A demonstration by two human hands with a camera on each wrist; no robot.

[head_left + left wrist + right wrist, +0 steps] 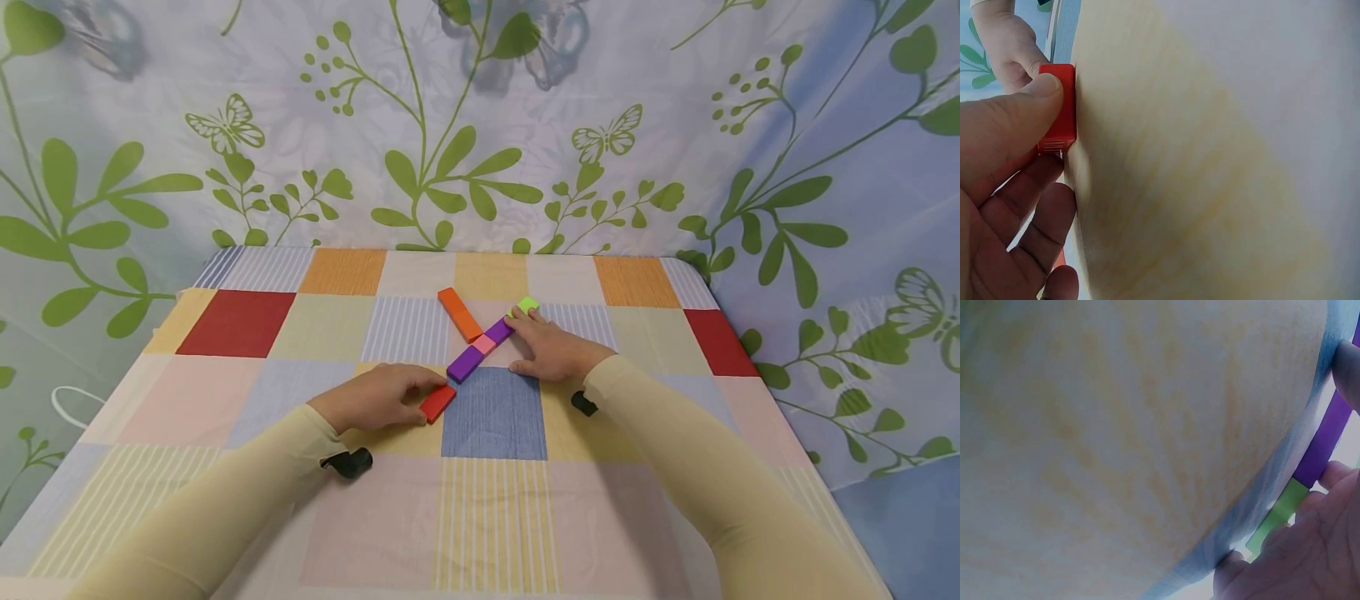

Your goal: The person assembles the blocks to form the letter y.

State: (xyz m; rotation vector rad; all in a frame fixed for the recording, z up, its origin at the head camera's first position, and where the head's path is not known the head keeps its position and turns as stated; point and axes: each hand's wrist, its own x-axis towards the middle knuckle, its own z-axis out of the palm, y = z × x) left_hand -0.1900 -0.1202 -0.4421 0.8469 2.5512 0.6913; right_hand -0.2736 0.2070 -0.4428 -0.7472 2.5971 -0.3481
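Note:
My left hand (382, 395) pinches a red block (438, 403) between thumb and fingers, low over the cloth. The left wrist view shows the thumb on the face of this red block (1067, 106). Up and to the right runs a diagonal row: a purple block (466, 363), a pink block (483, 344), a second purple block (498, 330) and a green block (529, 303). The fingers of my right hand (555, 346) rest at the row's far end, on or beside the green block, partly covering it. An orange block (459, 314) lies slanted, its near end close to the pink one.
A patchwork cloth (495, 517) covers the table. A curtain with green leaves and butterflies (465, 125) hangs behind and along the sides. A white cable loop (66, 404) shows at the left edge. Dark wrist devices sit under both cuffs.

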